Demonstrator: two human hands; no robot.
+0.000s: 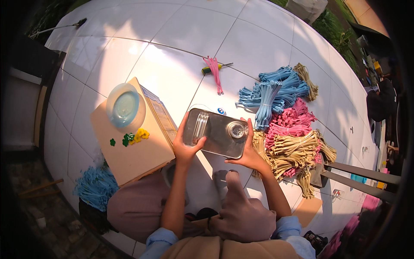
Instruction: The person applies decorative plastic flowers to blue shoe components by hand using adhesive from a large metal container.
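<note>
The person sits on a white tiled floor [181, 30], knees drawn up at the lower edge of the view, and both bare hands hold a flat rectangular metal can [215, 133] above the lap. The left hand [184, 146] grips the can's left short side, thumb lying over the top face beside a raised handle, fingers curled underneath. The right hand [249, 153] clasps the right side, thumb reaching up along the edge just beside the can's round screw cap [236, 129]; its remaining fingers are hidden under the metal.

Left of the can, touching the person's knee, lies a flat cardboard box [129, 155]. On it sit small green and yellow flower-shaped pieces [134, 137], and behind those a pale blue translucent bowl [125, 105], seemingly turned upside down, though glare makes that hard to judge.

Right of the can is a heap of bundled strips: tan bundles [297, 151] nearest, pink bundles [289, 121] behind them, blue bundles [271, 93] farther still. Lower left of the can, beyond the cardboard box, lies a separate blue bunch [95, 185].

Beyond the can, a single pink bundle [214, 71] lies across a screwdriver with a yellow-green handle [209, 69].
</note>
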